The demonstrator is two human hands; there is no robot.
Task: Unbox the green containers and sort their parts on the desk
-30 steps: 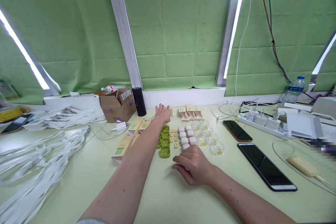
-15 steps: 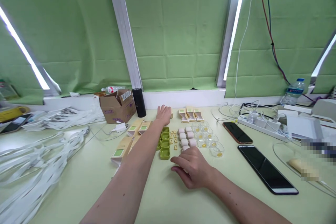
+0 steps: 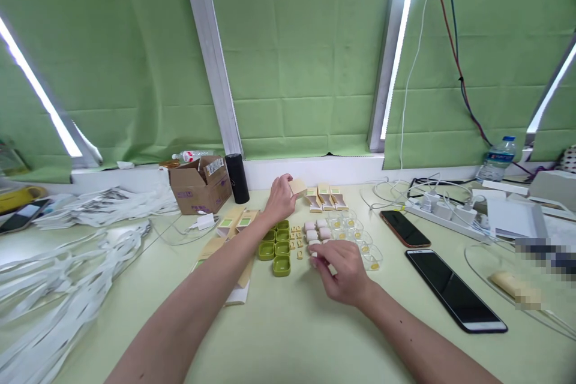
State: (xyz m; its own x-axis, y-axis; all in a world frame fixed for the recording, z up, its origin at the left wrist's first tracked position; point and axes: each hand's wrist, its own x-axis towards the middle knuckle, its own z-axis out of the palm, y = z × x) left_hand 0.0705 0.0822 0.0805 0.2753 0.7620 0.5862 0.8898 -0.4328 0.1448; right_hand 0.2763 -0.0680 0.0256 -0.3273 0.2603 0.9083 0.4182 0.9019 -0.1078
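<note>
**Green Blinds Over a Pale Table**

The back wall is covered by green blinds (image 3: 306, 66), hung between slanted white frames (image 3: 211, 54). Daylight is let in through narrow gaps (image 3: 400, 42) beside the frames. A white sill (image 3: 315, 163) is set below the blinds. The foreground is filled by a pale green table (image 3: 288, 336). Cables (image 3: 454, 54) are hung down the blinds at the right.

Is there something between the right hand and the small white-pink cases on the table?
Nothing visible does. The right hand is already at the nearest of the small white-pink cases, its fingertips on it.
</note>
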